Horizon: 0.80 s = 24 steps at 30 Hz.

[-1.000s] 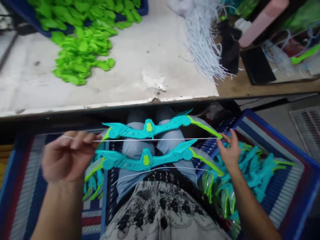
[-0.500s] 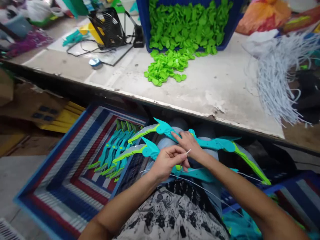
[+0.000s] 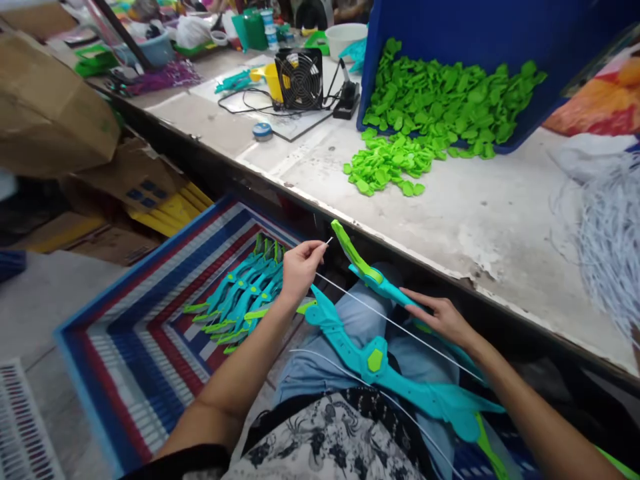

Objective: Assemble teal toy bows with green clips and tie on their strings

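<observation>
Striped tray [image 3: 150,333] at left, stacked turquoise-green bows [image 3: 243,290] inside. Left hand [image 3: 301,270] pinches end of white cord [image 3: 350,295], near upper bow [image 3: 381,283]. Lower bow [image 3: 400,383] across lap [image 3: 310,380]. Upper bow slants beyond it, green tip raised, turquoise body gripped by right hand [image 3: 440,317]. Green pieces [image 3: 390,163] heaped on table [image 3: 505,220]. Far right, bundled white strands [image 3: 607,247].
</observation>
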{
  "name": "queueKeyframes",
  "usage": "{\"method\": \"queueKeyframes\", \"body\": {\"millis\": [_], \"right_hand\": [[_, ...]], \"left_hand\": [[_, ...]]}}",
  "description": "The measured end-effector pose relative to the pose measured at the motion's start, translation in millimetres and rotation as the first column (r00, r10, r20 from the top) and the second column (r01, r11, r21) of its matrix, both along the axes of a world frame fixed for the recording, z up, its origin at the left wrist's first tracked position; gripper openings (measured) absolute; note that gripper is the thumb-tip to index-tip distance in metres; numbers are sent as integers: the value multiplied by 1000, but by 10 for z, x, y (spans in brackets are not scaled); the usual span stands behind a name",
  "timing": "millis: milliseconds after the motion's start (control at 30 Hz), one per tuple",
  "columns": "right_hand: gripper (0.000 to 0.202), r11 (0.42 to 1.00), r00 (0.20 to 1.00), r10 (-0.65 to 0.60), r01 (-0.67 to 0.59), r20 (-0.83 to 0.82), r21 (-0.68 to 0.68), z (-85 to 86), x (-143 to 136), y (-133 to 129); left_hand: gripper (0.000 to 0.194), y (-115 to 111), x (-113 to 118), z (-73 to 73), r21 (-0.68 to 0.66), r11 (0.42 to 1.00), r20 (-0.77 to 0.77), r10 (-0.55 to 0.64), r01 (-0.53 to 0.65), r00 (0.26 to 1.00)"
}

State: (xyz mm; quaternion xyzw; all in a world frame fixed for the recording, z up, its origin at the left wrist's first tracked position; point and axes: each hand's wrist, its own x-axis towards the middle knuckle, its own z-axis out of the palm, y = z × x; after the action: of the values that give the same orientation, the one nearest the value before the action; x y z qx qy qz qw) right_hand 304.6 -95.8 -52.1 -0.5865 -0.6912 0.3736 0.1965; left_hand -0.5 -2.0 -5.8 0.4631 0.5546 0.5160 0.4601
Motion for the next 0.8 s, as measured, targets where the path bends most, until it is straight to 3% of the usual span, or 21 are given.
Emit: {"method": "queueKeyframes", "body": {"millis": [267, 800], "right_hand": [[45, 1000, 1000, -24, 24, -4, 20, 21, -15, -9], [42, 999, 999, -25, 26, -23, 41, 34, -26, -15]], "left_hand": [[20, 188, 120, 93, 122, 992, -146, -23, 41, 989], [20, 251, 68, 80, 177, 975, -180, -104, 136, 978]]}}
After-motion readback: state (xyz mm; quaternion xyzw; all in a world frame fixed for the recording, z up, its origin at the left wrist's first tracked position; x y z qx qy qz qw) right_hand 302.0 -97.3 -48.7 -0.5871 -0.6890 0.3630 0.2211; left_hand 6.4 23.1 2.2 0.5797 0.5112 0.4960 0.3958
